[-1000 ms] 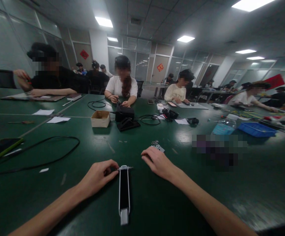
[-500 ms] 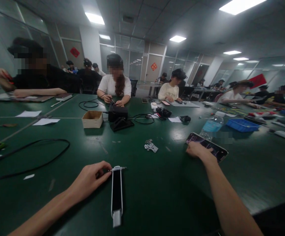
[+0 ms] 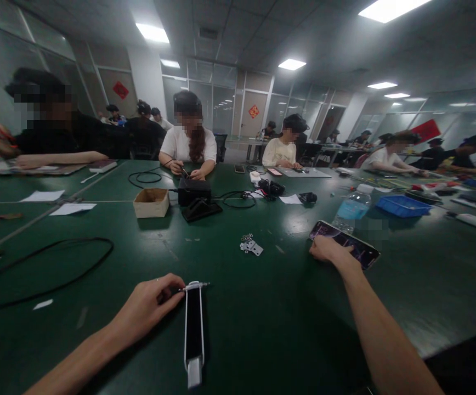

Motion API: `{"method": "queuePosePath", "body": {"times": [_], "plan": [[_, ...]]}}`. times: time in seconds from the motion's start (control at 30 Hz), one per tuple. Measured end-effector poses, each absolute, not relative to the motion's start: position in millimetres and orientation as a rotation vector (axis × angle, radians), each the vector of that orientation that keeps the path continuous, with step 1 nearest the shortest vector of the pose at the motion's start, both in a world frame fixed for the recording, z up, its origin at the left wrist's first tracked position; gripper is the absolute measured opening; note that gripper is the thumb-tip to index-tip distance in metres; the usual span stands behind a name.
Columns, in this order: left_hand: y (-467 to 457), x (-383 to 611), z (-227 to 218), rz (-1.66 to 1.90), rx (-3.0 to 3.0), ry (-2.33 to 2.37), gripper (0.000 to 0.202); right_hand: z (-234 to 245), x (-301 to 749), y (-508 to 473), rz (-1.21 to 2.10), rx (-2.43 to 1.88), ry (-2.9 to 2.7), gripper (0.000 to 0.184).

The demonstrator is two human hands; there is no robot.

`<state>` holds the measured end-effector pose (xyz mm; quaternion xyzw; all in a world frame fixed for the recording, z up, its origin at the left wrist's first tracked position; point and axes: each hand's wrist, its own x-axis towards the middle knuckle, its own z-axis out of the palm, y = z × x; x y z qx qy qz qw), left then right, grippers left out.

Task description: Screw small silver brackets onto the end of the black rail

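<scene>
My left hand (image 3: 151,302) is closed in a pinch at the end of a thin metal rod (image 3: 202,285). The rod lies crosswise over the top of a long, narrow white-framed piece (image 3: 194,323) with a black middle and a pale metal tab at its near end. Off to the right, my right hand (image 3: 330,251) grips the left part of a smartphone (image 3: 359,248), whose lit screen faces up; a fingertip shows over the screen. Between my hands, farther off, lies a small heap of flat metal plates and tiny parts (image 3: 251,247).
A water bottle (image 3: 351,208) stands just behind the phone, beside a blue tray (image 3: 402,206). Across the table are a cardboard box (image 3: 151,203) and a black device (image 3: 194,192) with cables. A black cable (image 3: 77,240) loops at left. Several people sit around the table.
The whole view has shifted slightly, with things sitting a little farther left. Both hands keep their holds, and nothing is picked up or let go.
</scene>
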<state>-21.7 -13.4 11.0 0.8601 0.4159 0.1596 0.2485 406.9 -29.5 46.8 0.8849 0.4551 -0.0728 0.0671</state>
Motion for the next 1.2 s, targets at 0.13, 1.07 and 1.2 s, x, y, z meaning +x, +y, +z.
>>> {"method": "queuePosePath", "body": {"times": [0.13,1.07,1.2], "plan": [[-16,-20,16,0.432,2.336,1.138,0.032,47,386,-31,-0.216,2.615,1.407,0.028],[-19,-19,19,0.445,2.324,1.123,0.028,17,215,-62,-0.577,1.928,3.046,0.018],[-19,-19,20,0.451,2.329,1.116,0.026,16,214,-61,-0.616,1.911,3.085,0.015]]}}
